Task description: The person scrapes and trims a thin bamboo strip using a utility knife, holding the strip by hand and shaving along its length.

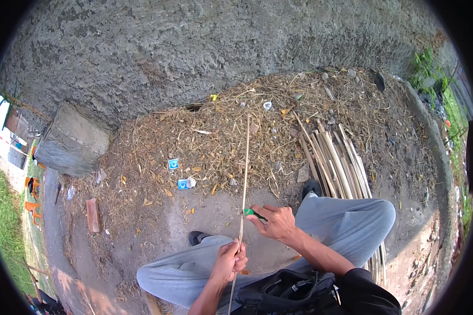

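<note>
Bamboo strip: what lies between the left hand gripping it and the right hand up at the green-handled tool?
In the head view, only the thin bamboo strip spans the gap from the left hand to the right hand with the green-handled tool; bare dirt ground lies behind.

Dry matt bamboo strip (245, 168), rough concrete wall (194, 47), grey cloth trousers (347, 226).

I am seeing both forearms coming in from the lower edge, bare to the elbow. My left hand (229, 261) is sitting low, near the left knee, with the fingers curling closed into a fist and the knuckles facing up. My right hand (276, 221) is reaching further forward and a little to the left, the wrist bending inward, the thumb and first fingers pinching together at the tip. The two hands are staying apart, right above left.
</note>
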A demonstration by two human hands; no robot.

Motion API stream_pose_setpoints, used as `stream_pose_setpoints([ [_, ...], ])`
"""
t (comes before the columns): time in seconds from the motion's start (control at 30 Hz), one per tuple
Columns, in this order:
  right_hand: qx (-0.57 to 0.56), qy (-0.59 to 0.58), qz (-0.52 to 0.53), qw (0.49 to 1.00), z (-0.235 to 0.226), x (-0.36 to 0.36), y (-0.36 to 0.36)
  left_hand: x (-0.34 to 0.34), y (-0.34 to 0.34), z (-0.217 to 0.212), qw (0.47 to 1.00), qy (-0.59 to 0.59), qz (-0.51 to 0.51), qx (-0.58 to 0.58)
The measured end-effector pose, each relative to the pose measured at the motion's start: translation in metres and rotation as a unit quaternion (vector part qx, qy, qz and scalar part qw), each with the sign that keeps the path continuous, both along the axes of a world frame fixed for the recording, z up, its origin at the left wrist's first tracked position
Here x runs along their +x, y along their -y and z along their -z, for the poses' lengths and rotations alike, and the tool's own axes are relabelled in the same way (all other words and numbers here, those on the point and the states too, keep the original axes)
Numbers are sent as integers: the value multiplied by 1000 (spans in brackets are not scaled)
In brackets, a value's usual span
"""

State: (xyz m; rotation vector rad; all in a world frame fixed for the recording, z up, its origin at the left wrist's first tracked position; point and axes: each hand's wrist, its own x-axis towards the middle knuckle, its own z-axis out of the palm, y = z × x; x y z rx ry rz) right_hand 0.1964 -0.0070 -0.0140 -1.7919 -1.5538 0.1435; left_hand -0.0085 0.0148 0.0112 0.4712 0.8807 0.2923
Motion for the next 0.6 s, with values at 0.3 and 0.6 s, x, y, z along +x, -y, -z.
stream_pose_setpoints([
  [0.3,-19,-32,24,999,0,10,-2,-6,11,-6,999,-27,14,16],
  [0.6,-108,-84,152,979,-2,72,-15,-34,46,-3,986,-81,104,99],
])
